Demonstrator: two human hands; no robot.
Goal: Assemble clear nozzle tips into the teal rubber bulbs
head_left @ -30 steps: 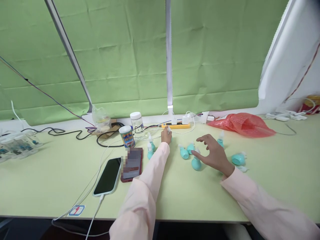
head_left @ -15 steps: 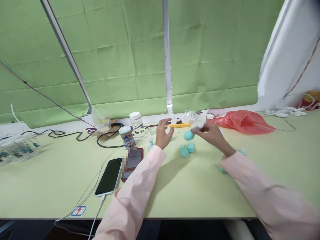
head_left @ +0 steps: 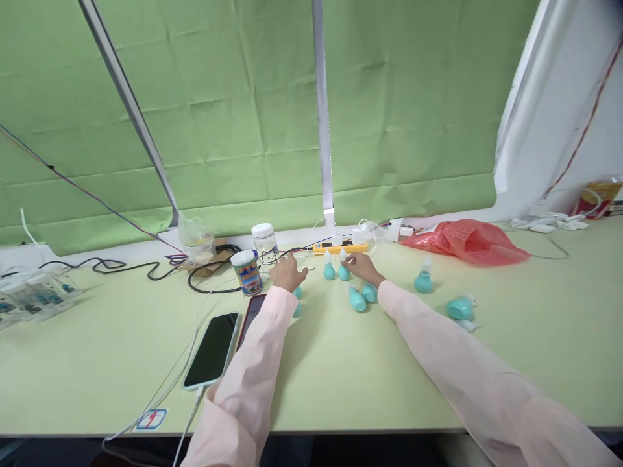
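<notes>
My right hand (head_left: 363,267) pinches the clear tip of an upright teal bulb (head_left: 344,272) on the table. Beside it, to the left, another teal bulb (head_left: 329,270) stands upright. My left hand (head_left: 288,272) has its fingers spread over teal bulbs (head_left: 296,309) that it and its sleeve partly hide. Two teal bulbs lie close together, one (head_left: 357,299) just in front of the other (head_left: 369,293). Farther right, one bulb (head_left: 423,281) is upright, and another (head_left: 460,308) lies on its side with a clear tip next to it.
A labelled can (head_left: 247,274) and a white-lidded jar (head_left: 265,243) stand behind my left hand. Two phones, one of them white-edged (head_left: 212,350), lie at the left. A yellow power strip (head_left: 341,248) and red plastic wrap (head_left: 467,243) are along the back.
My right hand has moved left and down, bringing the raised bulb to the table, upright. My left hand has moved left. More bulbs at the right now show.
</notes>
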